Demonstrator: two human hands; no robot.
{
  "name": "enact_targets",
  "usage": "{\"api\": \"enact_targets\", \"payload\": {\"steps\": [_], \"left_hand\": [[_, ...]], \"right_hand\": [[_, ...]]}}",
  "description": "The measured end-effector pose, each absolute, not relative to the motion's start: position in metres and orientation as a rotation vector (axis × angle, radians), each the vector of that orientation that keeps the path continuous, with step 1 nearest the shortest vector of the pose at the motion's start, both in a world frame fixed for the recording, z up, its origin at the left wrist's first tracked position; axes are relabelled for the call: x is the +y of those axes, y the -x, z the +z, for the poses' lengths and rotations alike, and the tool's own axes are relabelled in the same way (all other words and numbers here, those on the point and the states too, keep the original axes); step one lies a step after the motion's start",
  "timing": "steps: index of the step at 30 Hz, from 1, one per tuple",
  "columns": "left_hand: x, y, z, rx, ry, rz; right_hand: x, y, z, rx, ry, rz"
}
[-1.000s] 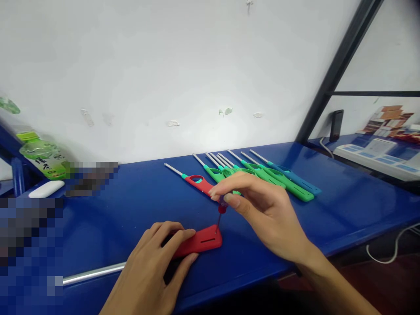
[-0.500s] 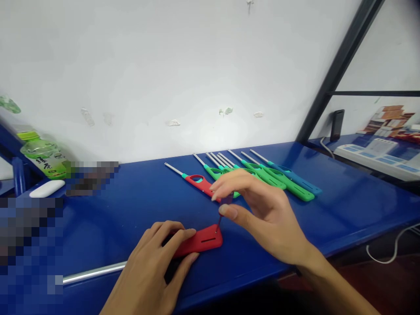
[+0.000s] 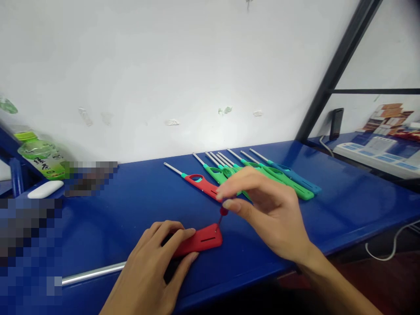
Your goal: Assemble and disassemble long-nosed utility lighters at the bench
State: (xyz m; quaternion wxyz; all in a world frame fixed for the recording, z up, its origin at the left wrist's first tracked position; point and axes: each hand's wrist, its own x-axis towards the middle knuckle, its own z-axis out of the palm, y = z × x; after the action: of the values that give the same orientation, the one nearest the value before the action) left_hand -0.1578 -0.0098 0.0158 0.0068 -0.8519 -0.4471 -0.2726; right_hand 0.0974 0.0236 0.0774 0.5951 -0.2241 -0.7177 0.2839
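Observation:
My left hand (image 3: 155, 258) presses a red gas lighter (image 3: 206, 238) onto the blue table, fingers wrapped over its handle. Its metal tube (image 3: 95, 272) reaches out to the left beneath the hand. Between thumb and fingertips, my right hand (image 3: 269, 210) pinches the handle of a small screwdriver (image 3: 223, 211). The thin shaft slants down and its tip meets the end of the red handle, near the slot. Most of the screwdriver's grip is hidden by my fingers. Behind my right hand lies a second red lighter (image 3: 201, 183).
Several green lighters (image 3: 297, 189) and a blue lighter (image 3: 303, 180) lie in a row at the back right. At the left stand a green-labelled bottle (image 3: 42, 155) and a white oval object (image 3: 46, 189). A white power strip (image 3: 377, 153) is at the far right.
My right hand's fingers have closed onto the screwdriver's handle, and its thumb has shifted slightly. The left hand and the red lighter stay in place.

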Motion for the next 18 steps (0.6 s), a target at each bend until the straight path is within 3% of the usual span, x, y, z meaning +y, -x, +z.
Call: {"api": "enact_targets", "payload": {"steps": [18], "left_hand": [[-0.0083, 0.1575, 0.0167, -1.399, 2.670, -0.850]], "right_hand": [[0.0253, -0.0948, 0.0757, -1.762, 0.536, 0.620]]}}
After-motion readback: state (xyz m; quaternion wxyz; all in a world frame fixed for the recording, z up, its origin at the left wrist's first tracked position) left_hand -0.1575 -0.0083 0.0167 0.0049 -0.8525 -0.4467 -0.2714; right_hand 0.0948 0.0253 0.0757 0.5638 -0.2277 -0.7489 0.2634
